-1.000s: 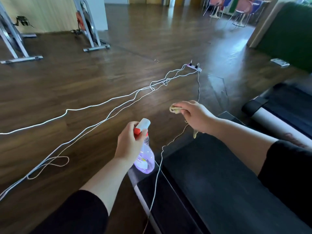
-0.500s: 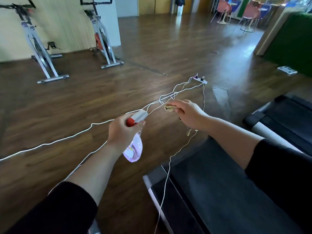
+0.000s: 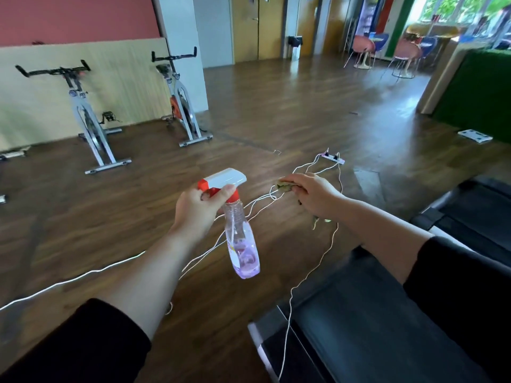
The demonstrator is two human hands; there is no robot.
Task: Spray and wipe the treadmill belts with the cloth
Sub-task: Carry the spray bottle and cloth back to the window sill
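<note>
Holding a spray bottle (image 3: 240, 241) by its neck over the floor (image 3: 290, 106), the left hand (image 3: 199, 208) grips it; the right hand (image 3: 312, 196) pinches a cloth (image 3: 283, 187) beyond the treadmill belt (image 3: 373, 327).

Single wide-angle camera on person's head. Faces forward and down over floor (image 3: 304, 106), far doors (image 3: 258, 26) at top. Left hand (image 3: 199, 205) and right hand (image 3: 312, 194) close below lens; treadmill (image 3: 373, 327) bottom right corner.

Cloth (image 3: 284, 186) mostly inside right hand (image 3: 313, 197)
</note>
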